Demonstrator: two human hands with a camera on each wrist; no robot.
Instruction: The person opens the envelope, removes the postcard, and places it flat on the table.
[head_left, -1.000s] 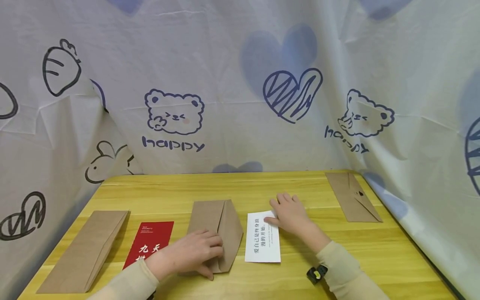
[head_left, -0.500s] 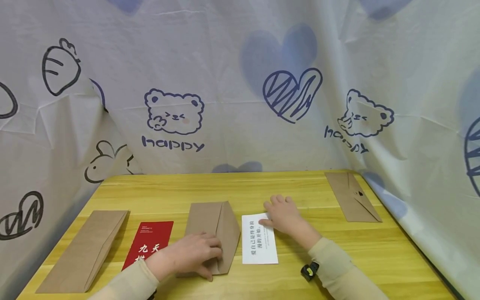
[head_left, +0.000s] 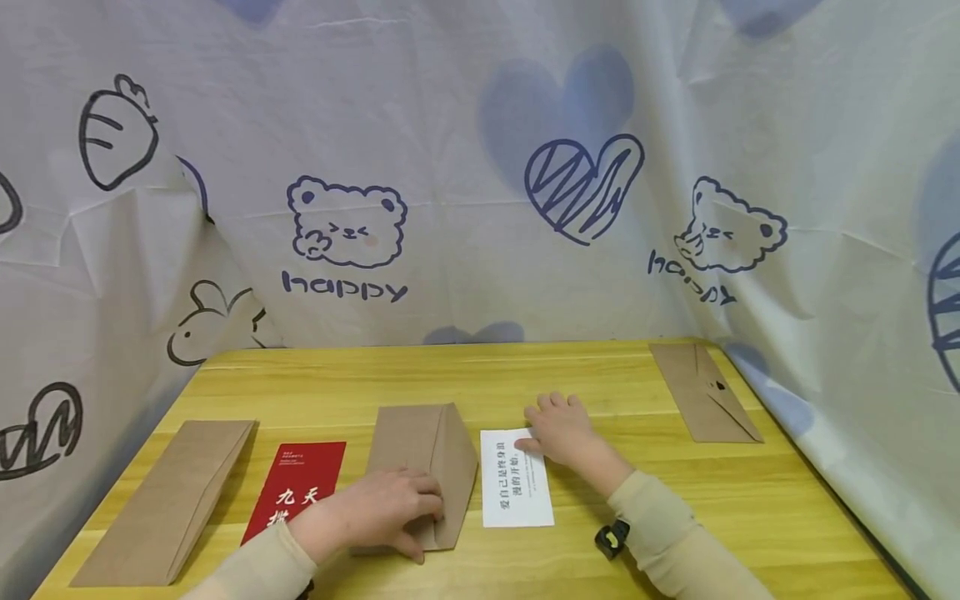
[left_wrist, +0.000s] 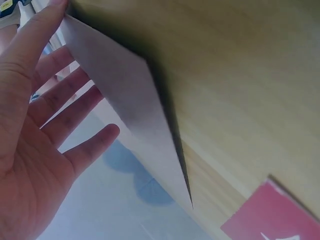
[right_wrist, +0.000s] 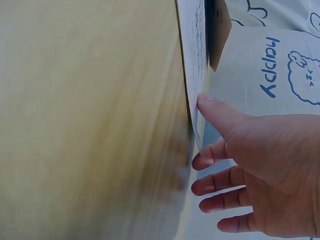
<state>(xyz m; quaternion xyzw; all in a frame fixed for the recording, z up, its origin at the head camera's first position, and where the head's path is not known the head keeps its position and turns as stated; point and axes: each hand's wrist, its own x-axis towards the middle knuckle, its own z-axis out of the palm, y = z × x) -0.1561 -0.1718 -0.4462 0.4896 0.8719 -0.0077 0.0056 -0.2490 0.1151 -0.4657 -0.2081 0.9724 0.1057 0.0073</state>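
The left hand [head_left: 390,504] covers part of a kraft-paper envelope [head_left: 405,433], its wrist and sleeve hiding the lower end of the red card [head_left: 318,467] to its left; the left-wrist view cuts off that thumb's tip. Its grip is narrow, thumb and fingers holding the envelope toward its near edge. The right hand [head_left: 564,431] pinches the white card [head_left: 502,500] by the far right corner, thumb on the printed face; the card lies between both hands. It reads 爱自己是终身浪漫的开始, its small print illegible; the red card shows 九 and 天, and the curtain [head_left: 450,125] beyond the hands says "happy"
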